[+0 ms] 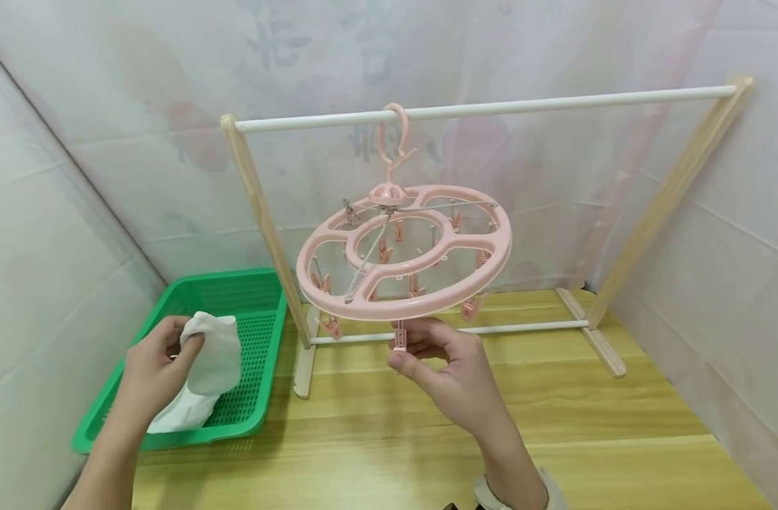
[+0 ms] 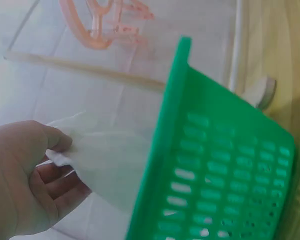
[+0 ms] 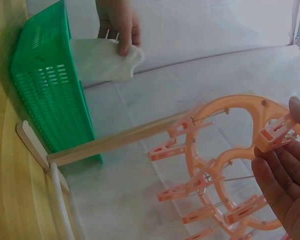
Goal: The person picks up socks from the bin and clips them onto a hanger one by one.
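My left hand (image 1: 156, 365) pinches a thin white cloth (image 1: 215, 358) by its upper edge, between thumb and fingers. The cloth hangs over the green basket (image 1: 275, 340), and white fabric lies inside below it. My right hand (image 1: 459, 372) holds a pink clothespin (image 1: 399, 337) at the front of a round pink clip hanger (image 1: 421, 309). In the right wrist view the thumb and fingertips are on that clothespin (image 3: 276, 134). The hanger's hook (image 1: 398, 112) sits over the white rod, and several other clothespins dangle from its rings.
A wooden stand with a white top rod (image 1: 523, 108) and a lower bar (image 1: 529, 326) spans the table (image 1: 389, 432). Its left post (image 1: 261, 212) rises right beside the basket. Pale curtains (image 1: 555, 42) surround the table at the back and sides.
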A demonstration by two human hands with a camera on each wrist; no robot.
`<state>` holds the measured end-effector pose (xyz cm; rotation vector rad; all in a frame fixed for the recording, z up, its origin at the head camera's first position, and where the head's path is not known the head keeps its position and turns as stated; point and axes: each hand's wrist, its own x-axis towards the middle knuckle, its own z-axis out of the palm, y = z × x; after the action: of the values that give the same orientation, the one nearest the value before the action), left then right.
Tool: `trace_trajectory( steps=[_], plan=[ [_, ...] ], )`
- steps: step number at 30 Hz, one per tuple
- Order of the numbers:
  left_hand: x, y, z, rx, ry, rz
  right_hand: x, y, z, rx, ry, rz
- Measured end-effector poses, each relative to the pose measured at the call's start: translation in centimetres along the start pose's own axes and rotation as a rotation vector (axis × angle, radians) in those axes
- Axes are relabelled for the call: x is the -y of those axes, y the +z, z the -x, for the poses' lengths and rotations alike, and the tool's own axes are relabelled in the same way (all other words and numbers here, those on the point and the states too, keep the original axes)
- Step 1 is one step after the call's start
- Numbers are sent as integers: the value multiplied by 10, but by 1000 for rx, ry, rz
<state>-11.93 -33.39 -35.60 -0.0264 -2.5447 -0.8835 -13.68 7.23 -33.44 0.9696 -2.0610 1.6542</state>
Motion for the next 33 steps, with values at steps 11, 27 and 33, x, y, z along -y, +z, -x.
trace_trajectory(
  steps=[11,27,33],
  plan=[
    [-23,4,-1,-13,-8,145,2,-1,0,3,38,8],
    [-62,20,11,-207,100,309,5,1,1,-1,38,18],
    [-79,28,15,-172,258,443,4,1,0,-12,35,30]
  ],
)
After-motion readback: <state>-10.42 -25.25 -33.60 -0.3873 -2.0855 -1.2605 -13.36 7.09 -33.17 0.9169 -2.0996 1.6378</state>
